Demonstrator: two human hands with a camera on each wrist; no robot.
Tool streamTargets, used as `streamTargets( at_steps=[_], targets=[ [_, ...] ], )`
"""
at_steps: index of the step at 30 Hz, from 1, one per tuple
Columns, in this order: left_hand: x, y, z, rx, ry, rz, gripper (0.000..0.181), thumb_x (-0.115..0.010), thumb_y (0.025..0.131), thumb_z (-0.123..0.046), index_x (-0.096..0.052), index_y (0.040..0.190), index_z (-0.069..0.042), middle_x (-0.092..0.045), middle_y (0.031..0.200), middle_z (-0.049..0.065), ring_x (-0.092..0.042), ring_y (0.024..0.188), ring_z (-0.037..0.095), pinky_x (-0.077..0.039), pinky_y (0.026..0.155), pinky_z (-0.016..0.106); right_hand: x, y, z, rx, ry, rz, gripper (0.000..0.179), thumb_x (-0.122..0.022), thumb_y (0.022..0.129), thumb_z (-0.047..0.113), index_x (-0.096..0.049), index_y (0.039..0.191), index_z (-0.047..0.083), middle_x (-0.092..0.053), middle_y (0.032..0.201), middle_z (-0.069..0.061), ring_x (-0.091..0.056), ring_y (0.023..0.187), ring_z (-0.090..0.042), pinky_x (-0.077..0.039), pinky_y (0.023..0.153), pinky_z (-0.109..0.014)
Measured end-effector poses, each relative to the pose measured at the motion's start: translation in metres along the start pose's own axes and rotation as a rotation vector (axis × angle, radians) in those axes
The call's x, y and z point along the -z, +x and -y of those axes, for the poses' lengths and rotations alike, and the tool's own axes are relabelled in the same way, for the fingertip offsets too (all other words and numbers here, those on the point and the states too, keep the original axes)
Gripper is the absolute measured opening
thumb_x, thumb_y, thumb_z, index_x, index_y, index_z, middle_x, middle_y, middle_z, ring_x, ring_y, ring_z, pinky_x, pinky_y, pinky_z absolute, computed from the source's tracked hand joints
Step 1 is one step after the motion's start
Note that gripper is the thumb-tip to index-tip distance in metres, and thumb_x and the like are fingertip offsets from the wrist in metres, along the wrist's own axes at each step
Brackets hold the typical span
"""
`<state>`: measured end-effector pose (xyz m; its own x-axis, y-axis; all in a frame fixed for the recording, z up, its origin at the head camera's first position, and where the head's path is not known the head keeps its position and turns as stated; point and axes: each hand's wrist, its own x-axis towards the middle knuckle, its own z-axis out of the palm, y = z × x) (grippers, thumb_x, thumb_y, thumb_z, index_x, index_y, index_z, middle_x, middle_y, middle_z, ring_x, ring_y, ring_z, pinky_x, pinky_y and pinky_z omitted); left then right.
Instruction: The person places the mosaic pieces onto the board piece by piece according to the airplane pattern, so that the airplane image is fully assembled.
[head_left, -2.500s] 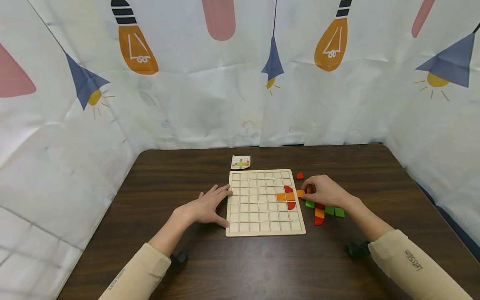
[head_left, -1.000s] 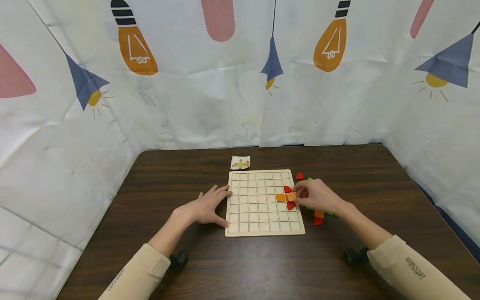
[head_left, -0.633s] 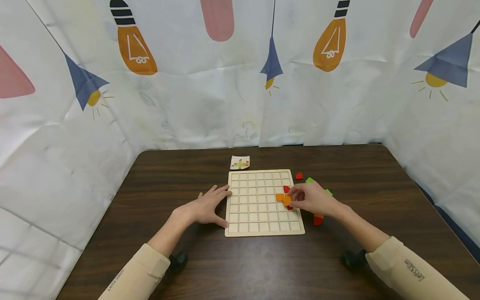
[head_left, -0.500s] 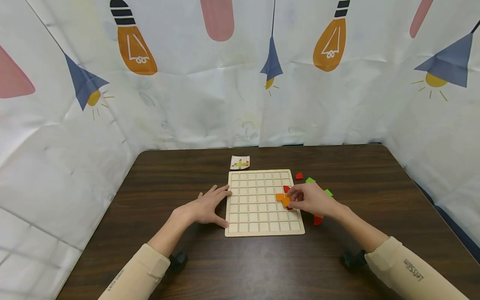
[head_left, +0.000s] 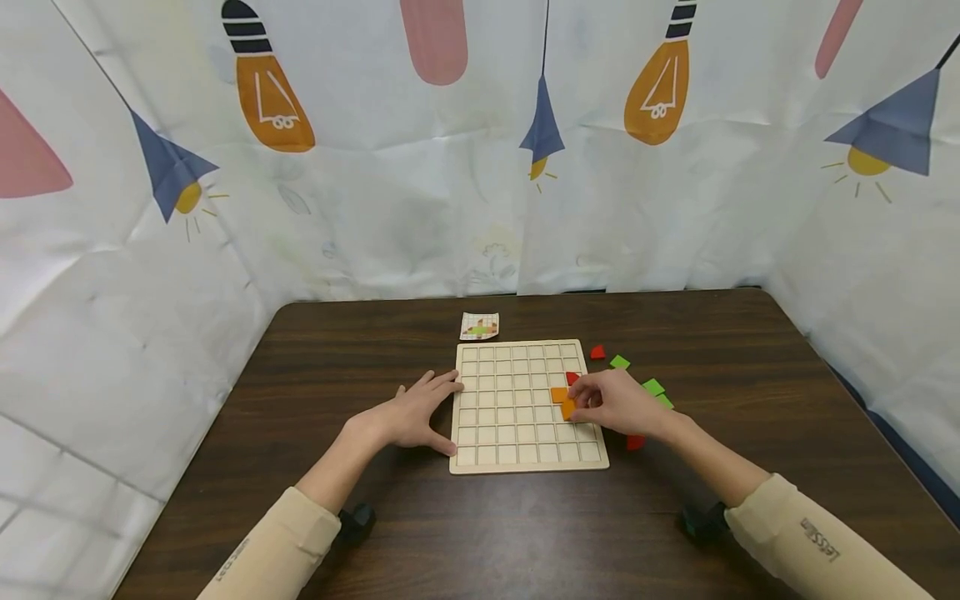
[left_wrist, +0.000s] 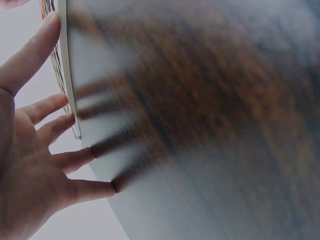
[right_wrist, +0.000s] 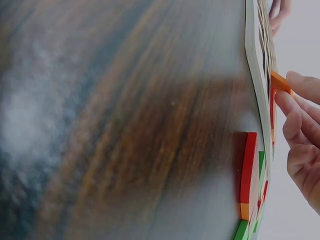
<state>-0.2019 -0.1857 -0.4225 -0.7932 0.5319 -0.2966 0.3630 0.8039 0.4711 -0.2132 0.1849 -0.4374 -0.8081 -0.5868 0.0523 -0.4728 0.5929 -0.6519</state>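
A pale wooden grid board (head_left: 510,434) lies on the dark table. My left hand (head_left: 411,412) has its fingers spread, with thumb and fingertips at the board's left edge. Over the board's right side, my right hand (head_left: 618,402) pinches an orange square tile (head_left: 567,410) between thumb and finger; in the right wrist view the orange tile (right_wrist: 281,82) is tilted. Just left of it sits another orange tile (head_left: 558,394) in a grid cell, and a red rounded piece (head_left: 572,377) shows above. My right hand hides the other pieces on that side of the board.
A small pattern card (head_left: 479,326) lies beyond the board. Right of the board are a red piece (head_left: 597,352), several green tiles (head_left: 653,387) and another red piece (head_left: 635,442), partly behind the right hand. A printed white curtain (head_left: 420,225) stands behind the table.
My right hand took the orange tile from beside the board, carried it left over the board, then slightly toward me and left. The left hand has stayed at the board's edge.
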Motion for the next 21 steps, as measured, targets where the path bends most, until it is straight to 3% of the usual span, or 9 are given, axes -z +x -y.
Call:
streamTargets(
  at_steps=[21],
  targets=[
    [-0.0004, -0.0005, 0.0011, -0.005, -0.006, -0.002, 0.096, -0.087, 0.083, -0.043, -0.037, 0.159, -0.011, -0.016, 0.170, 0.011, -0.005, 0.154, 0.045, -0.008, 0.108, 0.081, -0.0086, 0.0035, 0.0030, -0.010, -0.027, -0.008, 0.022, -0.087, 0.085, 0.018, -0.072, 0.098, 0.007, -0.062, 0.075, 0.011, -0.057, 0.070, -0.007, -0.051, 0.065, -0.026]
  ],
)
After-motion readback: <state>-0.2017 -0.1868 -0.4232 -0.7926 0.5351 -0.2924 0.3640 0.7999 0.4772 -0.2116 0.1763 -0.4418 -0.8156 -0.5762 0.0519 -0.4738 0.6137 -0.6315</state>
